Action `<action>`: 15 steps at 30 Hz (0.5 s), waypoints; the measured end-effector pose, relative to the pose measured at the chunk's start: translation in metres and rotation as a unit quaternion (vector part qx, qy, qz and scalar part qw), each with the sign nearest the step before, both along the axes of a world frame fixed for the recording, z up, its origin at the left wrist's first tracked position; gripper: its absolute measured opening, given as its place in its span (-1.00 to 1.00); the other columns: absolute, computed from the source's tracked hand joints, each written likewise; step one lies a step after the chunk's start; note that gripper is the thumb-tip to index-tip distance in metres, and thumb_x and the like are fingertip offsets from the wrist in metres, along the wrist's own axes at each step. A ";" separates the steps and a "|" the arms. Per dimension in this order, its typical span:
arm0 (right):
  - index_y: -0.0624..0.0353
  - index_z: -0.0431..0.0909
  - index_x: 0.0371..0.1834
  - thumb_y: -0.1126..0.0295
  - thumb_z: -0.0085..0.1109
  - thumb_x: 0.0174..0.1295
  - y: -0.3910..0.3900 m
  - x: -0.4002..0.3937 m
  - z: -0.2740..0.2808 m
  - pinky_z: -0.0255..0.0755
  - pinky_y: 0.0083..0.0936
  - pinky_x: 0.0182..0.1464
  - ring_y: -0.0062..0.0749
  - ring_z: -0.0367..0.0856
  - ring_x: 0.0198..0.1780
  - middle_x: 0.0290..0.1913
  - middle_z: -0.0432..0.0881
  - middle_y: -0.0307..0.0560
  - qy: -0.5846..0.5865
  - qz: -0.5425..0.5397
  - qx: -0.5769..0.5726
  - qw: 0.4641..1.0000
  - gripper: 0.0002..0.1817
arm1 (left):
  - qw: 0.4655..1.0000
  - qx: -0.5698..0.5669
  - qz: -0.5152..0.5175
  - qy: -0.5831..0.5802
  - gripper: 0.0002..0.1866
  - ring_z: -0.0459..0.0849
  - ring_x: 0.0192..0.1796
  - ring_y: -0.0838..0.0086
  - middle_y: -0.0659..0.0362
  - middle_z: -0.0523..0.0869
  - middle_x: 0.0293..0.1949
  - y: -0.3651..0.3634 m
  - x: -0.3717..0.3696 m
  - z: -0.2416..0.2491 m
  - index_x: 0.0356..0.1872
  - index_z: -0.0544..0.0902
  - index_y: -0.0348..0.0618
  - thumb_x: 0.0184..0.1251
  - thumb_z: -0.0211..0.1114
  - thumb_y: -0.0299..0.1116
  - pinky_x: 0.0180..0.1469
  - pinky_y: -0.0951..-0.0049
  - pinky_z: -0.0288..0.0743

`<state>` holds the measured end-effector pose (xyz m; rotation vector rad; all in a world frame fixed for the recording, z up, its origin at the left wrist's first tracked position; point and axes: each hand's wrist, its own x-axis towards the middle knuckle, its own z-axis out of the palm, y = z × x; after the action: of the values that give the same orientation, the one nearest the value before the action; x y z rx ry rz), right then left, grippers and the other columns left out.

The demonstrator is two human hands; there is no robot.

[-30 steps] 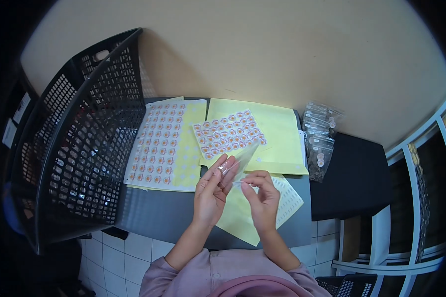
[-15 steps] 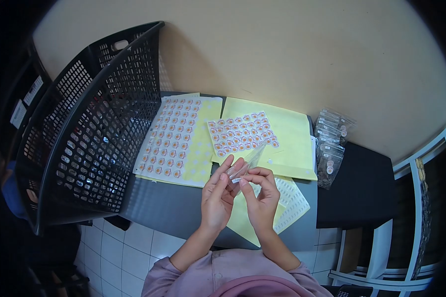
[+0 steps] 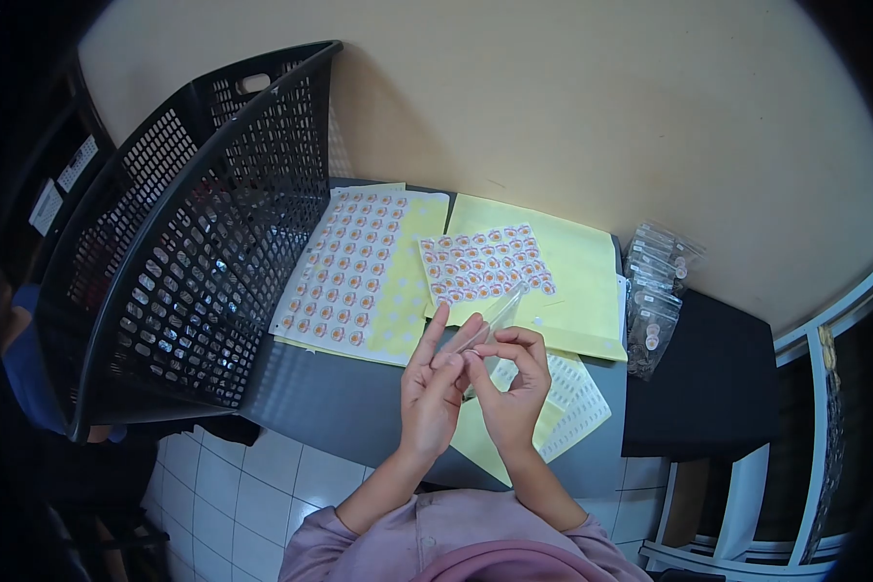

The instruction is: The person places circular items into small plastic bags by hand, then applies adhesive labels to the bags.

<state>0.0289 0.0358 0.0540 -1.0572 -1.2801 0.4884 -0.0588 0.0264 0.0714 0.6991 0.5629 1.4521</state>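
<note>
A small clear plastic bag (image 3: pixel 501 312) is held in front of me above the table, its far end pointing up and to the right. My left hand (image 3: pixel 428 405) grips it between thumb and fingers, with the index finger stretched out. With thumb and index finger pinched together, my right hand (image 3: pixel 511 396) works at the near edge of the same bag, its fingertips touching those of the left. Whatever lies under the fingertips is hidden. Just beyond the hands is a cut sheet of round orange-and-pink stickers (image 3: pixel 485 262) on yellow backing paper (image 3: pixel 577 252).
A larger, partly used sticker sheet (image 3: pixel 335 272) lies at left on the grey table (image 3: pixel 310 388). Beside it stands a tall black perforated basket (image 3: pixel 199 242). Under my right hand is a sheet of small white labels (image 3: pixel 582 407). Several filled clear bags (image 3: pixel 653 325) sit at right by a black surface (image 3: pixel 708 378).
The small white printed label seen between my fingertips is now covered by them. My fingertips have pressed closer together on the bag. The whole view has shifted slightly.
</note>
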 end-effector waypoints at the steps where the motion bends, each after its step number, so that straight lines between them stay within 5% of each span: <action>1: 0.20 0.56 -0.42 0.54 0.30 -0.20 0.000 0.000 -0.002 0.28 -0.59 -0.17 -0.46 0.42 -0.22 -0.31 0.42 -0.15 0.001 0.001 0.000 1.000 -0.79 | 1.000 0.000 0.001 0.001 -0.46 0.36 0.17 0.34 -0.06 0.30 0.17 -0.001 0.000 -0.001 0.27 -0.01 -0.24 0.29 -0.11 -0.47 0.10 0.48 0.33; 6: 0.22 0.26 0.02 0.44 0.37 -0.30 0.000 0.004 -0.009 0.19 -0.58 -0.08 -0.45 0.33 -0.05 -0.14 0.37 -0.14 0.065 0.017 -0.090 0.994 -0.30 | 1.000 -0.005 0.010 0.010 -0.37 0.39 0.15 0.30 -0.11 0.36 0.12 -0.004 -0.002 -0.007 0.30 -0.12 -0.16 0.23 -0.13 -0.65 0.12 0.43 0.32; 10: 0.23 0.14 0.12 0.42 0.38 -0.32 -0.001 0.017 -0.005 0.18 -0.53 -0.02 -0.43 0.27 0.02 -0.03 0.32 -0.11 0.023 0.025 -0.060 0.998 -0.16 | 0.997 0.025 0.015 0.077 -0.36 0.44 0.10 0.29 -0.10 0.43 0.06 -0.012 -0.009 -0.015 0.30 -0.15 -0.17 0.23 -0.12 -0.66 0.12 0.43 0.32; 12: 0.25 0.08 0.17 0.47 0.37 -0.32 -0.002 0.028 -0.004 0.18 -0.47 0.04 -0.39 0.29 0.04 -0.03 0.35 -0.07 0.075 0.120 -0.060 0.988 -0.11 | 0.990 0.062 0.011 0.123 -0.34 0.48 0.05 0.24 -0.11 0.46 0.02 -0.018 -0.012 -0.015 0.30 -0.17 -0.16 0.22 -0.09 -0.65 0.06 0.37 0.39; 15: 0.28 0.06 0.19 0.58 0.32 -0.27 -0.006 0.042 -0.003 0.24 -0.51 0.02 -0.42 0.41 -0.05 -0.17 0.47 -0.06 0.089 0.172 -0.096 0.976 -0.14 | 0.986 0.071 0.026 0.151 -0.32 0.52 0.02 0.23 -0.12 0.48 0.00 -0.026 -0.020 -0.014 0.30 -0.17 -0.16 0.20 -0.06 -0.66 0.06 0.37 0.39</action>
<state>0.0706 0.0297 0.0507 -0.9266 -1.2773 0.9656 -0.0787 0.0009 0.0571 1.0352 0.7176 1.4540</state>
